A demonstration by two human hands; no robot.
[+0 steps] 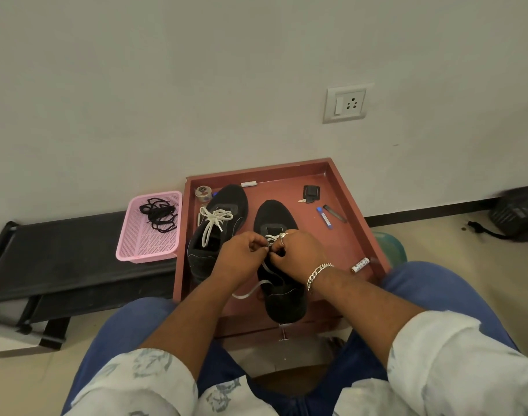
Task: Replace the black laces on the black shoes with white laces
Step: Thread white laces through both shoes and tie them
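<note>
Two black shoes stand side by side in a reddish-brown tray (351, 223). The left shoe (217, 232) carries a white lace (215, 221) tied in a bow. Over the right shoe (282, 283) my left hand (241, 256) and my right hand (298, 253) meet, both pinching its white lace (256, 288) near the upper eyelets. One loose end of that lace trails down to the left onto the tray. The black laces (159, 216) lie bundled in a pink basket (150, 235) left of the tray.
In the tray lie a tape roll (203, 193), a black key fob (311, 194), a blue pen (324, 217), a dark stick (334, 213) and a small battery (360, 264). A black bench (61, 253) holds the basket. A wall socket (346, 103) is above.
</note>
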